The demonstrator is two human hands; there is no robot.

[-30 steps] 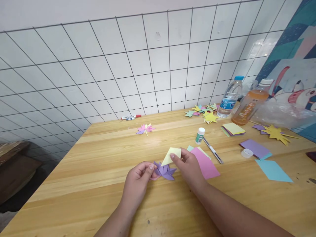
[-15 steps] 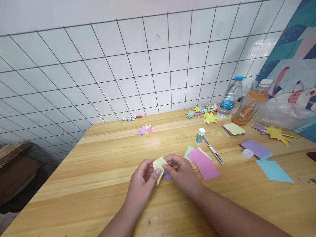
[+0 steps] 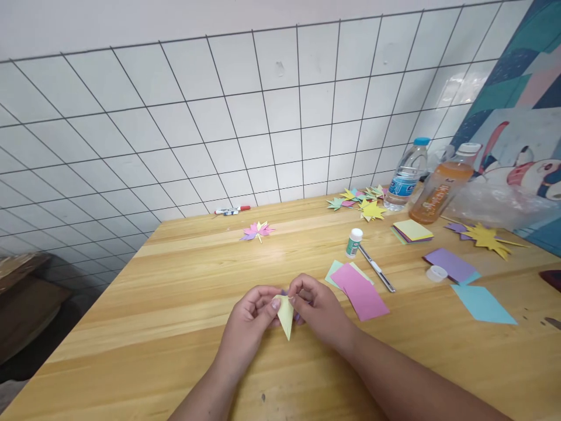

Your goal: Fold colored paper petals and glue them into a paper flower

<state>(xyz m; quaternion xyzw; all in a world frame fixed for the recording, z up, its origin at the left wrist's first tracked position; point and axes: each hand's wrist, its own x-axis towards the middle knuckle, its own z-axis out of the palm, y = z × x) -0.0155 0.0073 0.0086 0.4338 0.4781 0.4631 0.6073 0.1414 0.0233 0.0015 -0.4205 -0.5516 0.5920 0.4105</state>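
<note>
Between both hands is a small pale yellow folded paper (image 3: 286, 318), its pointed end hanging down toward me. My left hand (image 3: 253, 316) pinches its upper left edge between thumb and fingers. On the other side, my right hand (image 3: 319, 307) grips the upper right edge, thumb and fingertips closed. A bit of purple paper (image 3: 298, 318) shows behind the yellow one, partly hidden by my fingers. Just right of my right hand lie a pink paper sheet (image 3: 362, 292) and a pale green sheet (image 3: 333, 273) under it.
A glue stick (image 3: 354, 242) stands beside a utility knife (image 3: 377, 269). Farther right are a paper stack (image 3: 412, 231), a purple sheet (image 3: 449, 264), a white cap (image 3: 437, 273) and a blue sheet (image 3: 484, 304). Two bottles (image 3: 402, 178), paper leaves (image 3: 371, 209) and markers (image 3: 232, 210) sit toward the wall.
The yellow paper has turned in my fingers, its upper part now folded down and its point lower. Both hands stay close together, with the fingers shifted slightly.
</note>
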